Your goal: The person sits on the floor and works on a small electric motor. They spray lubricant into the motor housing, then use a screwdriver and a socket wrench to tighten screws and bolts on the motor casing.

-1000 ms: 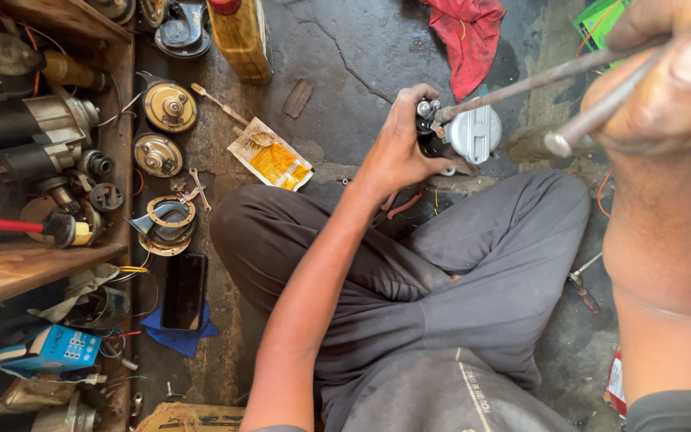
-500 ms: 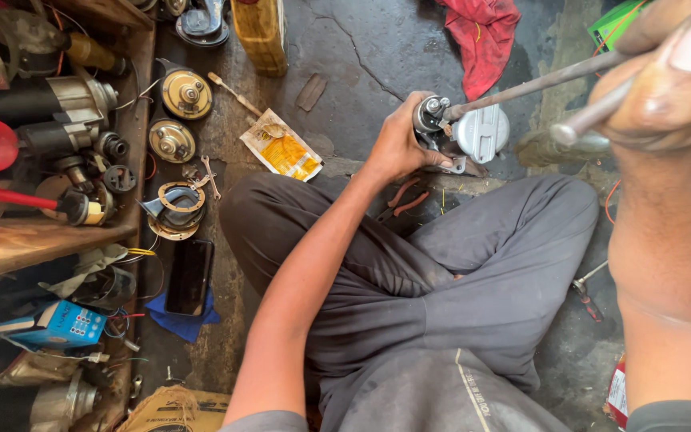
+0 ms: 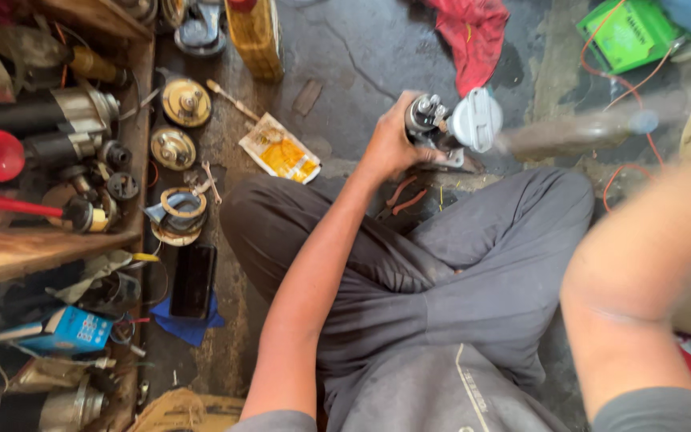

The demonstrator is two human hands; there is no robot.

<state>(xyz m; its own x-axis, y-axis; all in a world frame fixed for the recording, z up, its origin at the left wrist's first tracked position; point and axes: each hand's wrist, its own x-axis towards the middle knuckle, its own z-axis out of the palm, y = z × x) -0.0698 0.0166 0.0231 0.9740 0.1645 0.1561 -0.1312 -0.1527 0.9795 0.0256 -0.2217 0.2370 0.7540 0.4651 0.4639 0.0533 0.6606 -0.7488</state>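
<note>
— How is the left hand (image 3: 389, 148) held?
— It is stretched forward, fingers curled shut around something.
— And the right arm (image 3: 641, 272)?
— It is raised near the camera; its hand is blurred.

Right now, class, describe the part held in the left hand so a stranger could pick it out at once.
Start at the grey-trousered lap and follow the bare left arm up to the left hand above the concrete floor. It grips a small motor part, dark metal with terminals and a pale rounded cap, the only part off the floor.
</note>
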